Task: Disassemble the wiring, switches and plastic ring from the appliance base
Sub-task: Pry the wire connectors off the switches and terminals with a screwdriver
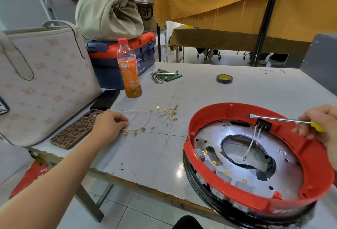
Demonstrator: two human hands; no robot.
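Cardboard box (148, 16): bore "SF" in a dark round logo, far beyond the left hand's fingers (122, 121); small "FS" stood at its lower right corner.
Toolbox (116, 61): white lettering on the blue front, too small to read.
Bottle (128, 70): orange label with printed characters and a barcode, unreadable.
Table (273, 86): faint pen scribbles at its far edge, illegible.

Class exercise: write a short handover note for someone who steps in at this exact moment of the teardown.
Left hand pinches a white wire beside the loose wires on the table. Right hand holds the screwdriver over the red ring.
Done: several wires removed.
Left: two wires at the black connector, grey switches, the ring itself.
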